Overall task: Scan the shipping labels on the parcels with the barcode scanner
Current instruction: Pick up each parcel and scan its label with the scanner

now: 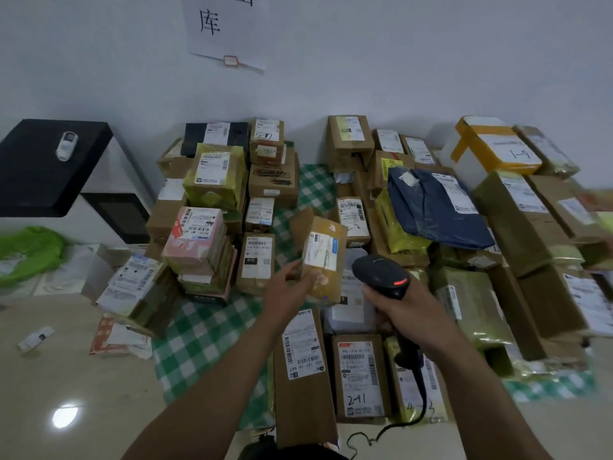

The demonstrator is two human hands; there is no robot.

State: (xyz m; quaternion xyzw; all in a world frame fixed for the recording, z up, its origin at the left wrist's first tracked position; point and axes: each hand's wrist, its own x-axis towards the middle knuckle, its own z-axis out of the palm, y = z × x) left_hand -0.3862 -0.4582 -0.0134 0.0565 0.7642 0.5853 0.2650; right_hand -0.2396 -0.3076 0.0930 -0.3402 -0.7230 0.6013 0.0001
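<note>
Left hand (288,288) fingers clasp a parcel (326,287); right hand (396,308) fingers wrap the barcode scanner (381,272). Scan seemingly pending: aim at its label (320,250).

The wall sign (229,31) at upper centre is cut off by the top edge. The right hand (401,310) hides the grip of the barcode scanner (381,273), and the left hand (288,288) covers a lower corner of the held parcel (326,257). The far-right parcels (587,293) are blurred and cropped. Fine print on the shipping labels (360,376) is too small to read.

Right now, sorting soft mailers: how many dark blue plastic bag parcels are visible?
1: dark blue plastic bag parcel atop brown cardboard boxes, right of centre; more may be buried.
</note>
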